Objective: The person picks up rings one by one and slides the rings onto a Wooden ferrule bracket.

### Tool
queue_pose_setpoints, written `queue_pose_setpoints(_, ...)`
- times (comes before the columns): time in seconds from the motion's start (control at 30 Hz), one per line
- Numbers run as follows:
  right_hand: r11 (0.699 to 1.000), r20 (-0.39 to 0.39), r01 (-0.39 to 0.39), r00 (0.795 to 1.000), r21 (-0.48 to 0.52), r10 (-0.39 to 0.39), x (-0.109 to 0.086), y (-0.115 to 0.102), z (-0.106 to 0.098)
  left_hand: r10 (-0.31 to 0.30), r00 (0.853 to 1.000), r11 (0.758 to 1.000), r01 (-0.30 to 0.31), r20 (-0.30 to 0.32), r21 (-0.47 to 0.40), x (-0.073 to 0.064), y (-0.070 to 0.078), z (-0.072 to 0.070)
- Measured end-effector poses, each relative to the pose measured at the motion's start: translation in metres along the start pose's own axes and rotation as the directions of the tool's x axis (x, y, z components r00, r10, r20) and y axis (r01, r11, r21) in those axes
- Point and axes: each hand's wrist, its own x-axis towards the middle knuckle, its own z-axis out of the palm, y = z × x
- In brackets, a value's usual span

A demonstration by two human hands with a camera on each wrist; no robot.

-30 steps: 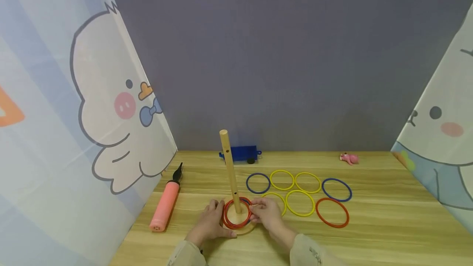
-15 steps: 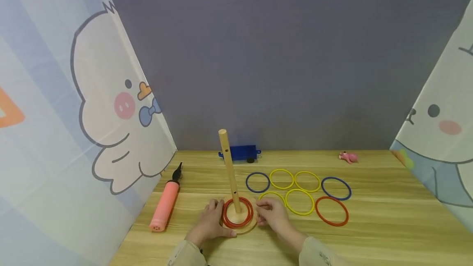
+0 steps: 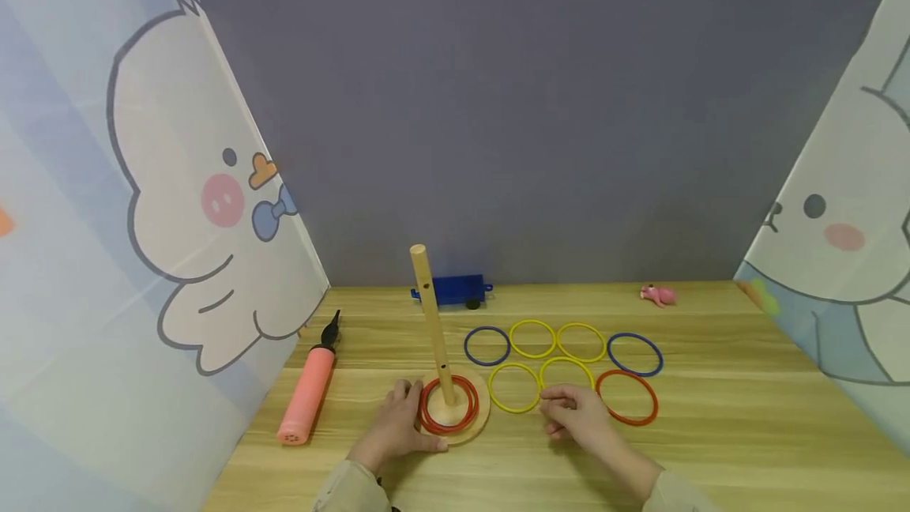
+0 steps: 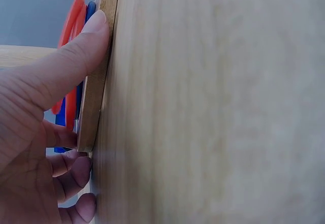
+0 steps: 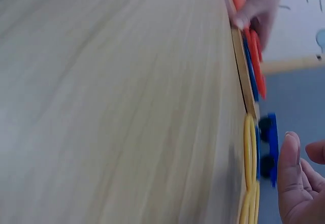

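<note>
A wooden ring-toss stand with an upright post (image 3: 432, 322) and round base (image 3: 482, 423) stands before me. Two red rings (image 3: 475, 409) lie around its post; the right wrist view shows a blue ring (image 5: 250, 69) beneath them. My left hand (image 3: 398, 425) grips the base's left edge, thumb in front, fingertips behind. My right hand (image 3: 579, 417), holding nothing, hovers with loosely bent fingers above the table, over the near side of a yellow ring (image 3: 566, 359). Beside that ring lie another yellow ring (image 3: 513, 411) and a red ring (image 3: 656, 409).
Farther back lie two more yellow rings and two blue rings, one being the left blue ring (image 3: 486, 329). A pink hand pump (image 3: 309, 393) lies at left. A blue toy trailer (image 3: 458, 291) and a small pink toy (image 3: 659, 295) sit by the back wall.
My right hand has let go at the stand's rings and moved right, away from the base. The blue ring edge no longer shows past the red rings. My left hand keeps its grip.
</note>
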Motion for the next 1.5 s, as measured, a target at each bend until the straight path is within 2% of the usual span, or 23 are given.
queue_pose_setpoints(0.17, 0.999, -0.049, -0.028, 0.998, -0.039, 0.027, -0.009, 0.001, -0.035, 0.006, 1.000, 1.000, -0.006, -0.003, 0.011, -0.001, -0.001, -0.001)
queue_pose_setpoints(0.3, 0.996, -0.140, -0.040, 0.990, -0.085, 0.028, -0.013, 0.000, -0.060, 0.007, 1.000, 1.000, -0.007, -0.006, 0.004, -0.001, -0.002, -0.002)
queue_pose_setpoints(0.4, 0.983, -0.237, -0.057, 0.971, -0.174, 0.015, -0.015, 0.000, -0.079, 0.009, 1.000, 1.000, -0.009, -0.005, 0.001, -0.001, -0.001, -0.001)
queue_pose_setpoints(0.53, 0.932, -0.321, -0.100, 0.947, -0.349, -0.018, -0.014, 0.002, -0.105, 0.011, 1.000, 1.000, -0.011, -0.009, 0.001, -0.001, -0.001, -0.001)
queue_pose_setpoints(0.63, 0.870, -0.330, -0.114, 0.942, -0.480, -0.059, -0.013, 0.005, -0.121, 0.008, 1.000, 1.000, -0.008, -0.008, 0.004, -0.001, -0.001, -0.001)
queue_pose_setpoints(0.7, 0.837, -0.334, -0.130, 0.940, -0.531, -0.066, -0.013, 0.008, -0.128, 0.005, 1.000, 1.000, -0.005, -0.004, 0.008, -0.002, -0.001, -0.001)
queue_pose_setpoints(0.8, 0.805, -0.334, -0.163, 0.942, -0.571, -0.046, -0.013, 0.011, -0.136, 0.000, 1.000, 1.000, 0.000, 0.002, 0.010, -0.002, 0.000, -0.002)
queue_pose_setpoints(1.07, 0.803, -0.319, -0.232, 0.946, -0.549, 0.055, -0.013, 0.018, -0.143, 0.004, 1.000, 1.000, -0.004, 0.001, 0.014, -0.002, 0.002, -0.002)
queue_pose_setpoints(1.4, 0.734, -0.295, -0.274, 0.950, -0.622, 0.104, -0.015, 0.016, -0.146, -0.010, 1.000, 1.000, 0.010, 0.017, 0.009, -0.001, 0.001, -0.001)
queue_pose_setpoints(1.5, 0.725, -0.298, -0.282, 0.948, -0.628, 0.111, -0.016, 0.017, -0.147, -0.006, 1.000, 1.000, 0.006, 0.012, 0.005, -0.002, 0.002, -0.001)
